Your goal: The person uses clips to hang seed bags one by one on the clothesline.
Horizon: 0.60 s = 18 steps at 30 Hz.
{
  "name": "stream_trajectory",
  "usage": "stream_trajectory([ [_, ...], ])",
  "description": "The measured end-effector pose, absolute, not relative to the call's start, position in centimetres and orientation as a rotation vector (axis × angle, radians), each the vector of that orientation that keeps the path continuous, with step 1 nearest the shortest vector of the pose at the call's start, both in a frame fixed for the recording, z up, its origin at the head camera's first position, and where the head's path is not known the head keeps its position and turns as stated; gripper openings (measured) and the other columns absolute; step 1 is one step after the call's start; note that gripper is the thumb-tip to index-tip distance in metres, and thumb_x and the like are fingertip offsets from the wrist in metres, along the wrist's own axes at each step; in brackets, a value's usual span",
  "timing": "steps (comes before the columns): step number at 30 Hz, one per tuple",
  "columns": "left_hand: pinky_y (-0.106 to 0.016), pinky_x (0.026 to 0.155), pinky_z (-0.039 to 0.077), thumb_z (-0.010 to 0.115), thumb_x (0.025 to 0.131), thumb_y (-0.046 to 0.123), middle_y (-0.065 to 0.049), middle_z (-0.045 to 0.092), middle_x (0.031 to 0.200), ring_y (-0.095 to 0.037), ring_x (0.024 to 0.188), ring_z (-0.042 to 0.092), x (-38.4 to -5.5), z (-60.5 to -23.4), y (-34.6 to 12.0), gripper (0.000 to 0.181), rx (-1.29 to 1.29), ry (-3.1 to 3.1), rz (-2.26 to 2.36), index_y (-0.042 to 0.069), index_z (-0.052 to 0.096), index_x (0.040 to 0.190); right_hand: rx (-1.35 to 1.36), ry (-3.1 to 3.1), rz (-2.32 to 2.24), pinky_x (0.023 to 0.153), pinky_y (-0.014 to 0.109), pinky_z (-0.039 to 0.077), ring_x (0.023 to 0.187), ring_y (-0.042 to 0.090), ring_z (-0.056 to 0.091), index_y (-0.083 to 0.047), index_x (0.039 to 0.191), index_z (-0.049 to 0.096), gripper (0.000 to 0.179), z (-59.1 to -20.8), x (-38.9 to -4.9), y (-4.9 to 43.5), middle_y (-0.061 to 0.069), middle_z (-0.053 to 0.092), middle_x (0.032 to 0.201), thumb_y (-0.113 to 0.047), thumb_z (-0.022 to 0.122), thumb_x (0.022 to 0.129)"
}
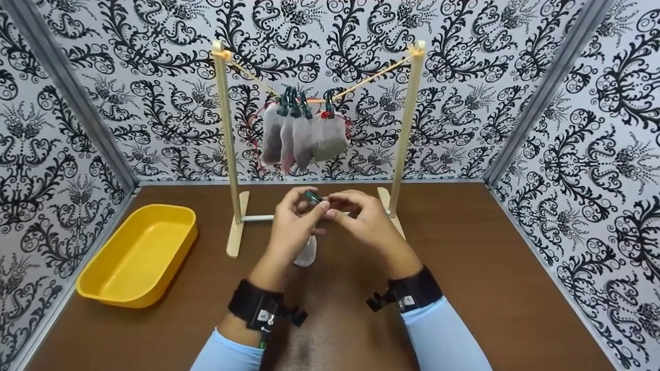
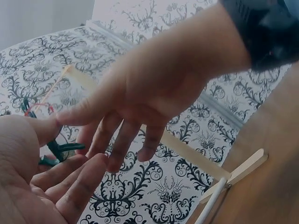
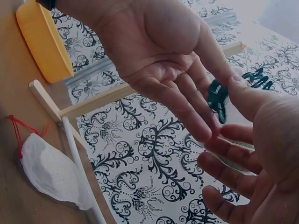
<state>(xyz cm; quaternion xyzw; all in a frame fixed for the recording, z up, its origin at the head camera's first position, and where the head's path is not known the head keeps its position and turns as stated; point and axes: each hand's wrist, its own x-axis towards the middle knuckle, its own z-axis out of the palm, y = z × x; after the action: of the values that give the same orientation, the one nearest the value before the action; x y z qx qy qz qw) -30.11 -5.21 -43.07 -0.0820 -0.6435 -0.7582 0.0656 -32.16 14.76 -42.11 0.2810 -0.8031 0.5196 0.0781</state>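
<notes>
My left hand (image 1: 295,221) pinches a dark green clothespin (image 1: 313,196) between thumb and fingers, above the table in front of the rack. Close against it is my right hand (image 1: 368,219), its thumb tip meeting the left thumb and its fingers loosely spread. In the right wrist view the clothespin (image 3: 217,99) shows behind the left thumb. A white mesh drawstring pouch (image 3: 51,170) with a red cord lies on the table below the hands. Several similar pouches (image 1: 304,139) hang from the line, held by green clothespins (image 1: 295,102).
A wooden rack with two posts (image 1: 227,139) carries the sagging yellow line (image 1: 376,77). Its white crossbar (image 1: 257,218) runs low behind the hands. A yellow tray (image 1: 139,257) stands on the brown table (image 1: 479,268) at left. Patterned walls enclose the back and sides.
</notes>
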Motion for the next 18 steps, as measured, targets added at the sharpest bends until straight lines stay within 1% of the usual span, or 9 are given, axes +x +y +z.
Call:
stream_trajectory([
  [3, -0.045, 0.067, 0.072, 0.081, 0.101, 0.004, -0.019, 0.083, 0.123, -0.02, 0.089, 0.084, -29.94, -43.11, -5.06, 0.041, -0.247, -1.935, -2.305, 0.006, 0.067, 0.139, 0.818, -2.425, 1.595, 0.095, 0.031, 0.068, 0.116, 0.03, 0.081, -0.003, 0.137, 0.079, 0.036, -41.93, -32.05, 14.96, 0.015, 0.082, 0.129, -0.018, 0.084, 0.104],
  [5, -0.046, 0.067, 0.073, 0.081, 0.098, 0.002, -0.018, 0.083, 0.122, -0.022, 0.091, 0.085, -29.83, -43.05, -5.03, 0.042, -0.249, -1.947, -2.305, 0.006, 0.069, 0.138, 0.801, -2.444, 1.616, 0.094, 0.031, 0.067, 0.115, 0.031, 0.081, -0.003, 0.135, 0.079, 0.035, -41.83, -32.01, 15.09, 0.015, 0.082, 0.128, -0.017, 0.084, 0.103],
  [7, -0.046, 0.067, 0.073, 0.081, 0.095, 0.0, -0.018, 0.083, 0.121, -0.024, 0.092, 0.085, -29.75, -42.98, -5.06, 0.043, -0.256, -1.962, -2.303, 0.006, 0.07, 0.137, 0.784, -2.449, 1.639, 0.094, 0.035, 0.067, 0.114, 0.032, 0.082, -0.002, 0.134, 0.079, 0.035, -41.76, -32.0, 15.18, 0.017, 0.083, 0.126, -0.014, 0.085, 0.101],
  [11, -0.051, 0.07, 0.073, 0.081, 0.095, 0.0, -0.015, 0.084, 0.119, -0.022, 0.092, 0.085, -29.67, -42.92, -5.24, 0.045, -0.273, -1.97, -2.296, 0.007, 0.07, 0.137, 0.769, -2.426, 1.684, 0.102, 0.045, 0.068, 0.117, 0.036, 0.082, 0.002, 0.137, 0.075, 0.04, -41.68, -32.03, 15.15, 0.021, 0.082, 0.129, -0.01, 0.085, 0.1],
  [14, -0.049, 0.07, 0.073, 0.08, 0.096, 0.001, -0.014, 0.084, 0.117, -0.021, 0.091, 0.084, -29.72, -42.96, -5.42, 0.044, -0.271, -1.944, -2.316, 0.007, 0.07, 0.139, 0.753, -2.416, 1.695, 0.104, 0.046, 0.068, 0.117, 0.038, 0.081, 0.004, 0.138, 0.074, 0.042, -41.6, -31.97, 15.07, 0.023, 0.081, 0.131, -0.01, 0.085, 0.1],
  [18, -0.041, 0.065, 0.072, 0.079, 0.097, -0.001, -0.013, 0.084, 0.115, -0.023, 0.091, 0.085, -29.72, -43.0, -5.65, 0.046, -0.281, -1.9, -2.398, 0.007, 0.07, 0.141, 0.715, -2.416, 1.728, 0.103, 0.04, 0.068, 0.116, 0.036, 0.081, 0.005, 0.137, 0.075, 0.04, -41.6, -31.96, 15.02, 0.024, 0.081, 0.131, -0.012, 0.084, 0.101],
])
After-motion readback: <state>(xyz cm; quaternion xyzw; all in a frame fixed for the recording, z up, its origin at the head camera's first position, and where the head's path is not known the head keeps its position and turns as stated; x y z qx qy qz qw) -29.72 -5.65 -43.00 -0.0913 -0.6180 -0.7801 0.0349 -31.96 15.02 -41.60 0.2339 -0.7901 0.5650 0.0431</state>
